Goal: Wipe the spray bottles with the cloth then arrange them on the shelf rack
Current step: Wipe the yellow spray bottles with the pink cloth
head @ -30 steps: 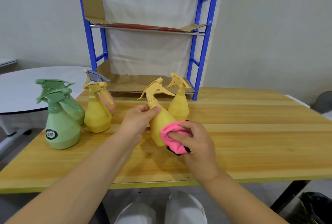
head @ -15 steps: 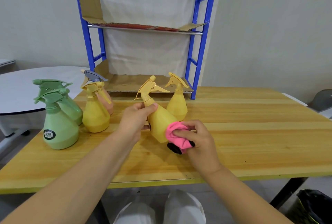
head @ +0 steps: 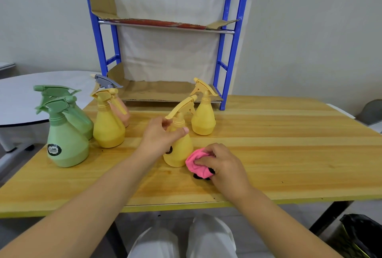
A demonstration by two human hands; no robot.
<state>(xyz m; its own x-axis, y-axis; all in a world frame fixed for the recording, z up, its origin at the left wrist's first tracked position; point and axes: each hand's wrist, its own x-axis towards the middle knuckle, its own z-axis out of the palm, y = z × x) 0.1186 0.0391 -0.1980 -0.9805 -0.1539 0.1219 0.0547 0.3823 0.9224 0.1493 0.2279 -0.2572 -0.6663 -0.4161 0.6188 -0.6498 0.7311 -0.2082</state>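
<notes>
Your left hand is curled round the neck of the yellow bottle, which stands upright on the table. Your right hand pinches the bunched cloth against its base, just right of that grip. This looks like the wiping step. Next, probably turn the bottle under the cloth, then lift it to the rack beyond.

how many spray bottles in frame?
6: front green bottle, rear green bottle, left yellow bottle, peach bottle behind it, held yellow bottle in the left hand, right yellow bottle by the shelf rack. Others may hide behind.
</notes>
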